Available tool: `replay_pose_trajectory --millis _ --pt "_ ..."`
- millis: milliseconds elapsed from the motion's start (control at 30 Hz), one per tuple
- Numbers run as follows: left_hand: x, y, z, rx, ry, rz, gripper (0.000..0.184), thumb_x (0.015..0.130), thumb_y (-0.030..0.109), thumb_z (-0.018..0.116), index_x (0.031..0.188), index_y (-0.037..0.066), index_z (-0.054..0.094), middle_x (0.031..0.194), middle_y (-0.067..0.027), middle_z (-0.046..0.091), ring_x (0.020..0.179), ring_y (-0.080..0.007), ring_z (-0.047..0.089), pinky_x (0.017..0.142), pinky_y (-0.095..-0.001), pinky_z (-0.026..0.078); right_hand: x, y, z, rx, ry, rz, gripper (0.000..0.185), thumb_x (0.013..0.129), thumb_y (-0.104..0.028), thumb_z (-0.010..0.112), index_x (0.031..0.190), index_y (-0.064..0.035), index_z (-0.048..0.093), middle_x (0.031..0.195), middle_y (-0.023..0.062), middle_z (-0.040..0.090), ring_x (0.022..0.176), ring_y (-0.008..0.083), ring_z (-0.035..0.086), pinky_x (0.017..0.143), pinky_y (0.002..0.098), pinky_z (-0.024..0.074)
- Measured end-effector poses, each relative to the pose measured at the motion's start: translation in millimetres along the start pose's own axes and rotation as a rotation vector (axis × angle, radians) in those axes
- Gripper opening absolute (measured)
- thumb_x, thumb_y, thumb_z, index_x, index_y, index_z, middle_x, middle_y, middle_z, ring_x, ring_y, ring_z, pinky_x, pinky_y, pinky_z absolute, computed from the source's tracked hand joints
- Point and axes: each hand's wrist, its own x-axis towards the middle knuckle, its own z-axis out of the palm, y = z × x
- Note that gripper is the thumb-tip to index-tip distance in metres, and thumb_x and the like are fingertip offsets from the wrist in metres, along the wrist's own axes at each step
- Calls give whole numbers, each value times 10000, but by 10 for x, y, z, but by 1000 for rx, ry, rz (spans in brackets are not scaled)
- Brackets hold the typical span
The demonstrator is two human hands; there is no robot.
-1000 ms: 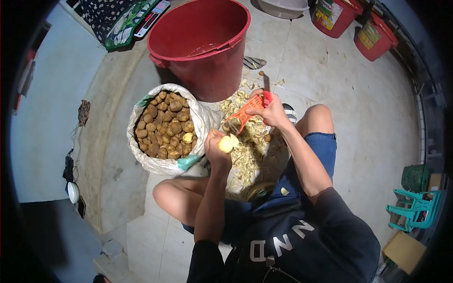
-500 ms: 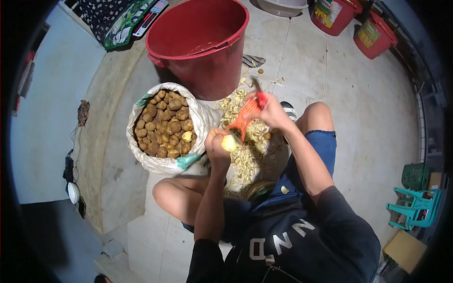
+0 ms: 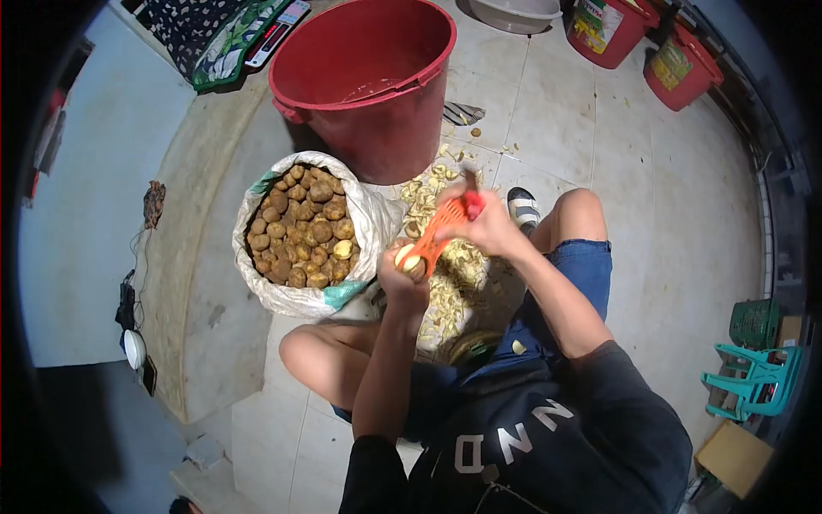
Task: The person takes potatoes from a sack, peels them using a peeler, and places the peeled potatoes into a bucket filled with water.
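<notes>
My left hand (image 3: 402, 278) is wrapped round a partly peeled potato (image 3: 409, 259), its pale flesh showing beside some brown skin. An orange peeler (image 3: 435, 244) is gripped in my right hand (image 3: 490, 224), its head touching or just over the potato. A red piece (image 3: 472, 204) with a dark, blurred tip also shows at the right fingers; I cannot make out what it is. Beneath both hands lies a heap of potato peelings (image 3: 458, 278). Left of my left hand stands an open white sack (image 3: 377, 218) full of unpeeled potatoes (image 3: 300, 227).
A large red bucket (image 3: 377, 137) stands behind the sack. Smaller red buckets (image 3: 604, 34) and a pale basin (image 3: 514, 15) are at the back. A scale (image 3: 278, 34) lies back left. Turquoise stools (image 3: 753, 377) stand at the right. My bent legs flank the peelings.
The peeler has come down and left onto the potato. The potato is turned in my left hand, now showing brown skin. My right hand has shifted slightly lower.
</notes>
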Motion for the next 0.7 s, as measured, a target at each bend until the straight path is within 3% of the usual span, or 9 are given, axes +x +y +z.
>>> replay_pose_trajectory --millis 67,100,200,300,333,433,500,600,700 --pt "-4 -53 26 261 15 143 183 918 204 402 892 74 527 803 -33 532 602 -142 499 553 -322 452 50 242 -26 -49 78 -127 399 699 -54 845 1008 -7 597 864 5 624 798 89 584 721 263 498" --pt "-1 -3 43 137 -3 58 181 913 210 385 890 87 516 710 -12 474 539 -132 443 537 -323 411 89 287 -107 91 183 123 412 694 -57 850 1011 1 593 882 13 628 798 86 579 714 251 490" --pt "66 200 -17 -182 -258 -106 181 923 251 379 893 121 501 518 39 320 442 -110 307 566 -311 314 143 445 -253 -7 194 83 397 701 -52 846 1004 -4 593 845 3 625 764 78 571 688 245 484" --pt "21 505 223 -259 -98 -187 214 948 330 413 917 143 512 539 46 323 497 -105 297 614 -303 286 109 396 -203 77 146 99 404 695 -77 856 999 -15 598 844 -6 623 761 79 566 684 253 478" --pt "135 441 87 -428 -125 -227 294 977 411 408 985 147 536 606 27 363 566 -109 320 626 -308 290 88 407 -195 79 137 100 404 695 -77 856 999 -15 598 844 -6 623 761 79 566 684 253 478" --pt "363 306 -145 -521 92 -288 347 997 429 375 1049 133 549 676 3 384 598 -119 334 628 -318 308 90 412 -195 -160 152 114 415 693 -100 862 1004 -19 599 836 -13 616 759 76 557 688 253 475" --pt "409 296 -313 -582 -16 -276 360 1004 415 368 1074 114 552 703 -16 395 603 -126 345 621 -315 330 59 410 -170 -32 152 114 436 685 -123 870 1013 -22 601 824 -19 605 743 69 542 673 250 466" --pt "452 283 -417 -551 -101 -278 325 1000 410 360 910 152 537 629 -1 369 518 -126 328 520 -275 312 52 470 -142 -95 146 127 437 683 -126 871 1011 -27 601 808 -29 594 738 65 537 670 250 466" --pt "475 188 -471 -465 -161 -294 326 987 367 374 812 121 495 569 6 362 435 -118 309 435 -268 277 63 482 -90 -61 134 159 414 694 -94 860 1009 -27 600 812 -22 594 746 69 546 675 251 472"
